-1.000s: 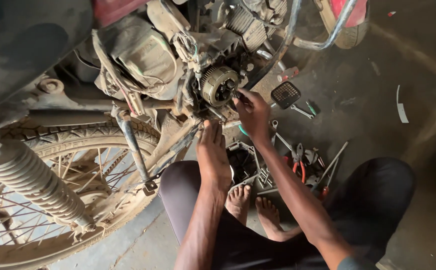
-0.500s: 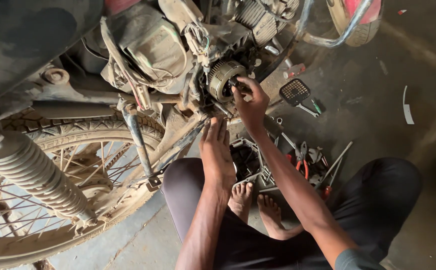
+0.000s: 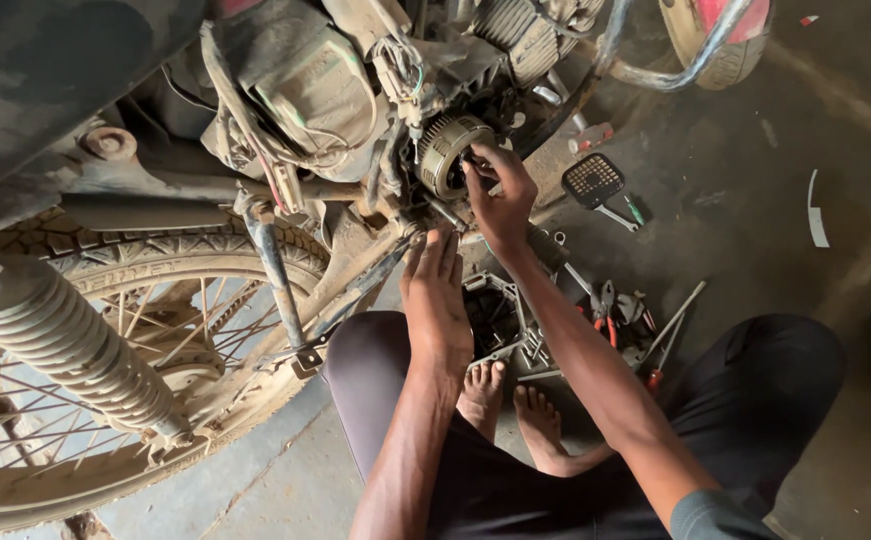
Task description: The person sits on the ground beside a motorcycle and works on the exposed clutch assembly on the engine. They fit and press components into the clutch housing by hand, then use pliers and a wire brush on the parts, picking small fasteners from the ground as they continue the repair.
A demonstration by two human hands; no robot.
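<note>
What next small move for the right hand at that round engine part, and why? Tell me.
Probably keep the right hand working at the ribbed round part: its fingertips already pinch at the part's edge, while the left hand lies flat just below, seemingly bracing. What the fingers hold is too small to tell.

The right hand [image 3: 501, 195] has moved from beside the round ribbed engine part [image 3: 448, 152] onto its face.

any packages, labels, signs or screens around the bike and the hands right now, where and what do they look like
None clearly in view: no package, sign or screen.
Raised lettering moulded on the dusty black rear tyre sidewall, lower left.
Right hand on the round ribbed metal engine drum; left hand below it.
</note>
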